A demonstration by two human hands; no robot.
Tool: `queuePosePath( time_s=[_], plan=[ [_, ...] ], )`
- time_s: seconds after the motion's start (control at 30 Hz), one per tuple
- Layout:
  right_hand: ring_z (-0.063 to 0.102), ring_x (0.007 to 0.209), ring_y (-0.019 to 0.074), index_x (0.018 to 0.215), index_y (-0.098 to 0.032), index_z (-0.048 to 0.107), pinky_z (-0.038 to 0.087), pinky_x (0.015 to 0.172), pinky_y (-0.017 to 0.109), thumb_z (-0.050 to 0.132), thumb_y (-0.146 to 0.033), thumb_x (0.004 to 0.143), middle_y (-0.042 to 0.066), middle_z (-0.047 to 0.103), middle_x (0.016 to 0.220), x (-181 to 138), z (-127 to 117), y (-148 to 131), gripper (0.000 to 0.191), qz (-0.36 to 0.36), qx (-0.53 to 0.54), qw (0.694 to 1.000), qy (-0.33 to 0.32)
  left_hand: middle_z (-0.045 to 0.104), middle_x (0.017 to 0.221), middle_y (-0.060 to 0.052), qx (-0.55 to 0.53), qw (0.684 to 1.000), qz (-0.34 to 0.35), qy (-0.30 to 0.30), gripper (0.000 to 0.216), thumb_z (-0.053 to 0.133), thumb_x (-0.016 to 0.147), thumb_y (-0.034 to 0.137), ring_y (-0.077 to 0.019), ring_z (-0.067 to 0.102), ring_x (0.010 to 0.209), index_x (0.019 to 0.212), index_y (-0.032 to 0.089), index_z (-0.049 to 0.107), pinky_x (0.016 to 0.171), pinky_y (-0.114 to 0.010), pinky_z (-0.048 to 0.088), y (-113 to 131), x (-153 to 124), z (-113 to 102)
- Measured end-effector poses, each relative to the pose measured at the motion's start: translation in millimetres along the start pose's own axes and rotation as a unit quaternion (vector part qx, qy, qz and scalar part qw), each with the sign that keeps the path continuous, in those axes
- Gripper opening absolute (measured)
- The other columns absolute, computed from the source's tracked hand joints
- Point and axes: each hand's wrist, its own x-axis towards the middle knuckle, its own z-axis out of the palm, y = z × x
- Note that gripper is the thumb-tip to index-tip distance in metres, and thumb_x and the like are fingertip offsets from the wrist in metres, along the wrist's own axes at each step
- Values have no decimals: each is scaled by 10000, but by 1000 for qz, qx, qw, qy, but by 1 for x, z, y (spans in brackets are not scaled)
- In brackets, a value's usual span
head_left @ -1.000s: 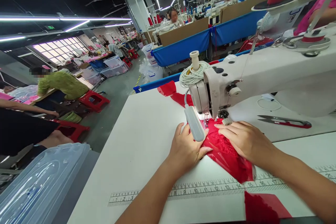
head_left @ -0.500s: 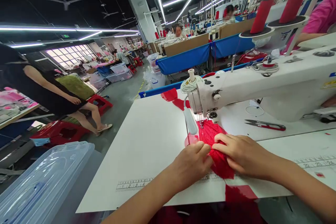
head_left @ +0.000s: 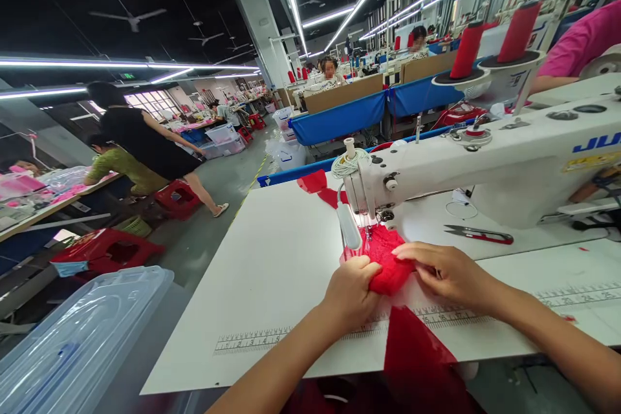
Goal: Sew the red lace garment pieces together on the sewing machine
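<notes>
Gathered red lace fabric [head_left: 389, 265] lies under the needle and presser foot of a white sewing machine [head_left: 451, 155]. My left hand [head_left: 352, 288] is closed on the fabric's left edge, with the thumb on top and the other fingers mostly hidden. At the right edge, my right hand [head_left: 451, 275] pinches the fabric between curled fingers and thumb. A darker red cloth piece [head_left: 412, 346] lies below the hands and hangs over the table's front edge. A slim pale lamp [head_left: 349, 228] stands just left of the needle.
Thread snips [head_left: 480, 234] rest on the white table [head_left: 257, 272], right of the hands. Red cloth scraps [head_left: 313, 182] lie behind the machine head. Red thread cones [head_left: 468, 50] stand at the back right. A lidded plastic bin [head_left: 87, 330] sits left; a person in black [head_left: 145, 136] walks beyond it.
The lace fabric has bunched nearer the needle, its lower end drawn up from the ruler. More dark red cloth shows at the table edge. The walking person has moved right.
</notes>
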Motion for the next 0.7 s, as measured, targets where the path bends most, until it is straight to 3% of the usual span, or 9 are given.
queuePosePath(
  time_s=[0.1,0.2,0.27,0.33,0.4,0.5,0.57,0.63,0.7],
  plan=[
    [640,1003,224,1308,-215,474,508,703,294,505,-148,762,99,606,1278,4,-1,-5,551,14,2,999,-39,493,678,12,-17,1000,0,2,145,455,789,110,-127,466,606,672,192,433,527,-247,340,-1,0,-4],
    [636,809,208,1028,-195,596,457,632,287,412,-54,750,79,679,1012,15,3,-2,362,20,-48,998,-27,495,685,1,-8,1000,26,6,118,494,797,185,-144,445,605,683,195,465,534,-277,324,0,-1,-7],
    [585,702,174,786,-203,563,402,590,259,360,21,693,36,649,830,25,3,2,317,1,-52,998,-42,503,702,-11,22,998,54,21,67,529,764,219,-157,433,605,713,195,494,532,-296,314,2,-2,-6],
    [548,686,149,717,-208,506,376,590,236,364,50,629,5,613,783,34,1,5,307,-31,-39,996,-70,507,718,-18,51,995,74,40,54,552,736,230,-163,425,600,760,194,520,524,-302,310,3,-3,-4],
    [533,712,142,784,-210,514,371,599,226,409,37,603,0,600,831,40,0,6,324,-60,-27,993,-99,494,708,-17,61,994,75,55,58,560,733,229,-160,413,584,749,194,518,513,-300,308,4,-5,-1],
    [502,724,161,846,-205,533,355,604,249,485,-27,648,20,572,834,44,5,5,270,-58,-21,992,-106,478,695,-17,57,993,76,72,98,575,746,249,-161,413,579,709,194,503,506,-301,324,5,-6,3],
    [476,698,173,766,-202,526,334,598,269,472,-80,745,29,547,766,43,12,5,135,-37,-21,995,-90,498,728,-26,56,993,62,86,79,575,744,218,-173,438,608,806,179,544,518,-301,356,6,-7,6],
    [467,684,177,702,-199,503,320,591,281,421,-117,819,42,540,752,42,17,6,165,-18,-17,997,-76,520,770,-38,49,994,7,94,175,534,743,119,-183,465,648,910,166,555,536,-292,384,5,-7,9],
    [492,714,177,710,-196,506,335,607,284,393,-139,847,63,578,852,41,19,7,187,-9,-4,998,-67,535,800,-52,21,994,-59,84,231,461,737,14,-190,492,696,877,176,546,555,-279,398,1,-6,11]
  ],
)
